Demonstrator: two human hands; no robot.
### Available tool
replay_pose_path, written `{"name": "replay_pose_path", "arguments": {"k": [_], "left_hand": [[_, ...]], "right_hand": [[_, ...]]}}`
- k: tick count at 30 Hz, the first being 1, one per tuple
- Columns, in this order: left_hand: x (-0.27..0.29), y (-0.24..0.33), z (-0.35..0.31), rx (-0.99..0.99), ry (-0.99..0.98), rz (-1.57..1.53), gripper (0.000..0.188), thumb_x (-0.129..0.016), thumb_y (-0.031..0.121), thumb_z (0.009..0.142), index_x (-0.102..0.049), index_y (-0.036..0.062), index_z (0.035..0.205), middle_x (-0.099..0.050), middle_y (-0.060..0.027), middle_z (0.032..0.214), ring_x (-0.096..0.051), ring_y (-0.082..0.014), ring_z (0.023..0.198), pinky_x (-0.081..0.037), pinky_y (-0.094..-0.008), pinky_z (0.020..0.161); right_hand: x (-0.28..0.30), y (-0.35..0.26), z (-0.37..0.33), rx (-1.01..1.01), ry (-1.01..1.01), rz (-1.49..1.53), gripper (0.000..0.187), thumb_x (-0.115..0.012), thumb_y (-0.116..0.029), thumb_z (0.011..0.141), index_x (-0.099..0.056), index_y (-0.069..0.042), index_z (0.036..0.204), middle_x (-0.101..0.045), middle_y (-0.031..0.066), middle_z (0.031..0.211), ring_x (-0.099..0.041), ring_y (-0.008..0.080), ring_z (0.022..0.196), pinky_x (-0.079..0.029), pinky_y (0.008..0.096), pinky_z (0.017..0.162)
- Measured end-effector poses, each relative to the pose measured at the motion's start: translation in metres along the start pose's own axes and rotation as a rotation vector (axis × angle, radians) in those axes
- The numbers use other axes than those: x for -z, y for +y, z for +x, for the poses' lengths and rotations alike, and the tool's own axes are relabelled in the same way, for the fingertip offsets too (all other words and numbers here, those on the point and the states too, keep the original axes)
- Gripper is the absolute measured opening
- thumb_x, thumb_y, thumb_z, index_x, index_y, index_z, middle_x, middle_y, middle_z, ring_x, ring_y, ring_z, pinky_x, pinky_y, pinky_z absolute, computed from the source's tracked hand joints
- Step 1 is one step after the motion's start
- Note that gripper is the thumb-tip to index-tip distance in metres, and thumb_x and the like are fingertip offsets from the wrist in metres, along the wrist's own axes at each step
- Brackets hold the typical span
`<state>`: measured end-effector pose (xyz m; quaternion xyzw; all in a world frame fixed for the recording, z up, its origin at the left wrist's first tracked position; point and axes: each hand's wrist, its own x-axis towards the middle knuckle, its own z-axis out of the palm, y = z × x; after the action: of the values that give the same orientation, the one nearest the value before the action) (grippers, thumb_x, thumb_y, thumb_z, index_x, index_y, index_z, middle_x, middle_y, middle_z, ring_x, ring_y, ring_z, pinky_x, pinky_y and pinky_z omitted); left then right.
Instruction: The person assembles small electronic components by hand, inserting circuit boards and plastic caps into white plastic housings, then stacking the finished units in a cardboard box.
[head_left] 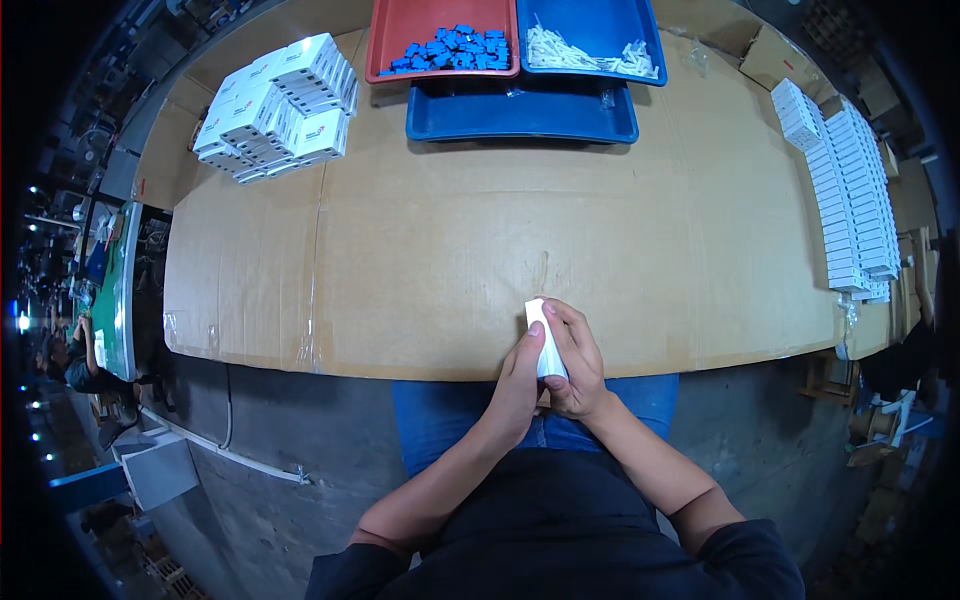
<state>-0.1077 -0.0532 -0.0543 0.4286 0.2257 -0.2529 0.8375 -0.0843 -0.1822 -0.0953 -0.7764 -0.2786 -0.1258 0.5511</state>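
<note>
Between my two hands, at the near edge of the table, is a small white box point(546, 345), tilted and partly covered by my fingers. My left hand point(518, 368) grips its left side, with the thumb lying on the face. On the other side my right hand point(577, 358) wraps round it, fingers over the far end and thumb near the lower end. Beneath the hands is the cardboard-covered table top point(430, 260).
At the back stand a red tray point(390, 40) of blue pieces, a blue tray point(590, 15) of white plastic pieces, and a lower blue tray point(520, 115). White boxes are stacked at the left point(270, 110) and right point(850, 195). A person point(85, 360) works far left.
</note>
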Motion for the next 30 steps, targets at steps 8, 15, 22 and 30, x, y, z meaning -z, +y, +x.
{"name": "replay_pose_path", "arguments": {"k": [8, 15, 22, 30], "left_hand": [[0.003, -0.005, 0.0, 0.008, 0.021, -0.011, 0.053, -0.043, 0.056, 0.108, -0.051, 0.0101, 0.133, -0.064, -0.0038, 0.111, -0.066, -0.012, 0.098, -0.054, -0.0295, 0.082], [0.002, 0.0, -0.008, -0.033, 0.055, -0.103, 0.05, -0.044, 0.053, 0.108, -0.051, 0.0119, 0.136, -0.063, -0.0032, 0.117, -0.064, -0.012, 0.106, -0.052, -0.031, 0.092], [0.006, 0.011, -0.008, -0.446, 0.07, 0.224, 0.059, -0.041, 0.027, 0.111, -0.024, 0.0009, 0.161, -0.051, -0.0138, 0.14, -0.056, -0.0193, 0.119, -0.046, -0.031, 0.101], [0.013, 0.002, -0.003, -0.714, 0.133, 0.509, 0.06, -0.038, 0.021, 0.111, -0.017, 0.0038, 0.165, -0.04, -0.0173, 0.144, -0.047, -0.023, 0.126, -0.038, -0.0367, 0.11]], "right_hand": [[-0.001, -0.001, -0.001, -0.008, 0.014, 0.038, 0.088, -0.038, -0.062, 0.106, -0.047, 0.016, 0.144, -0.05, 0.0382, 0.138, -0.057, 0.047, 0.125, -0.048, 0.048, 0.104], [0.001, -0.004, 0.004, -0.072, -0.051, 0.152, 0.091, -0.036, -0.068, 0.104, -0.048, 0.012, 0.147, -0.049, 0.0329, 0.146, -0.055, 0.0422, 0.132, -0.045, 0.0446, 0.109], [0.006, -0.029, 0.013, -0.286, -0.028, 0.243, 0.064, -0.059, -0.041, 0.105, -0.051, 0.006, 0.147, -0.048, 0.0244, 0.154, -0.048, 0.0362, 0.142, -0.043, 0.0426, 0.112], [0.006, -0.04, 0.01, -0.308, -0.149, 0.232, 0.048, -0.064, -0.011, 0.101, -0.054, 0.005, 0.145, -0.051, 0.0233, 0.153, -0.053, 0.0354, 0.139, -0.042, 0.0392, 0.115]]}}
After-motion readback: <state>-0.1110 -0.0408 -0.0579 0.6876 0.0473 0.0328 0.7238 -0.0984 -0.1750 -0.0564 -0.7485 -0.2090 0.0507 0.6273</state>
